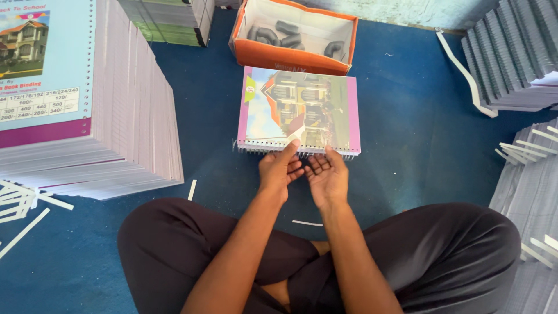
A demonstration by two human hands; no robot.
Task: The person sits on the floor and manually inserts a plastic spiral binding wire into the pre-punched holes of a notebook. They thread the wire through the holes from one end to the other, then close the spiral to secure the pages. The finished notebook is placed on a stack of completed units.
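- At the far left edge of the blue carpeted floor [407,116] you have a tall stack of spiral-punched notebooks with pale lilac page edges [125,116]; the top cover is light blue with a house picture and a purple band.
- Loose white paper strips [23,203] lie on the floor at the foot of that stack, down to the lower left corner.
- Behind it, at the top edge, sits a second pile of notebooks with green-edged covers [171,20].
- Your left hand [279,168] rests with its thumb and fingertips touching the near edge of the notebook, the fingers loosely curled and part open; whether it pinches the wire you cannot tell.
- The notebook with the pink-bordered house cover and silver wire binding [299,110] lies flat on the floor in the middle, straight ahead of your crossed legs, binding edge toward you.
- Just beyond it, touching or nearly touching its far edge, stands an open orange cardboard box [290,55] holding dark grey curved pieces [279,35].
- Your right hand [326,174] is palm up just beside the left one, fingers spread open, fingertips at the wire binding, gripping nothing that shows.
- Along the right edge rise stacks of grey-edged paper blocks [511,58], with more white strips beside them.
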